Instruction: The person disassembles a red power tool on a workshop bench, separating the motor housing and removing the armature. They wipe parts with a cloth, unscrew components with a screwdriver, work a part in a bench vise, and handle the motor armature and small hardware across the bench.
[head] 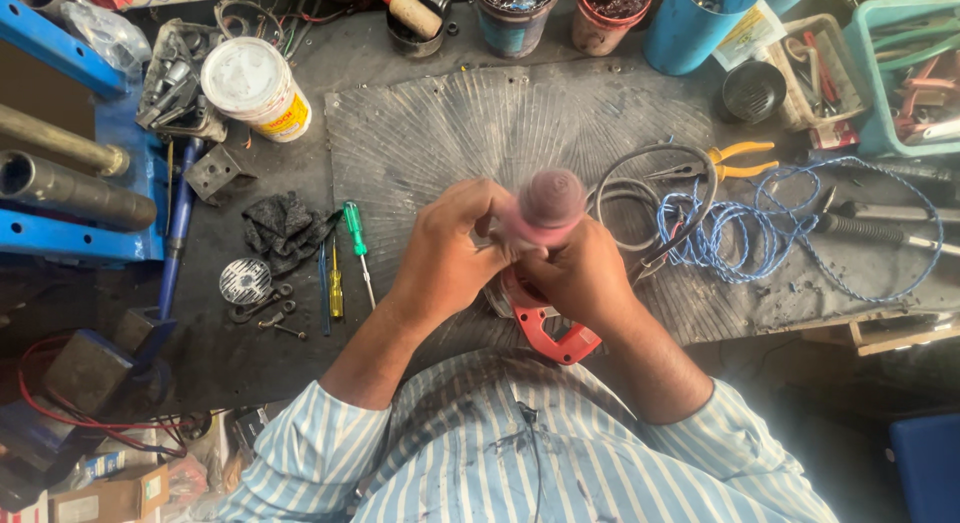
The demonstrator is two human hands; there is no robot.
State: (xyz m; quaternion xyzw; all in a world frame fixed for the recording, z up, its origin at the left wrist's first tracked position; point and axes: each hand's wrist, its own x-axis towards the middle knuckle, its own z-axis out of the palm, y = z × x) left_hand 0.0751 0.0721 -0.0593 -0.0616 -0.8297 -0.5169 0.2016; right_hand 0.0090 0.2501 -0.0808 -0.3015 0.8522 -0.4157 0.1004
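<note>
A pink cylindrical part (548, 208), blurred, is being gripped at the centre of the frame, above a red power tool (548, 333). It is being clasped by the closed fingers of the right hand (580, 275), while the left hand (450, 253) is being curled against its left side. A green screwdriver (356, 239) is lying left of centre.

Dark workbench (420, 43): ribbed mat (450, 133), green screwdriver (356, 233), black rag (285, 228), blue cord (730, 233), white tub (255, 88).
</note>
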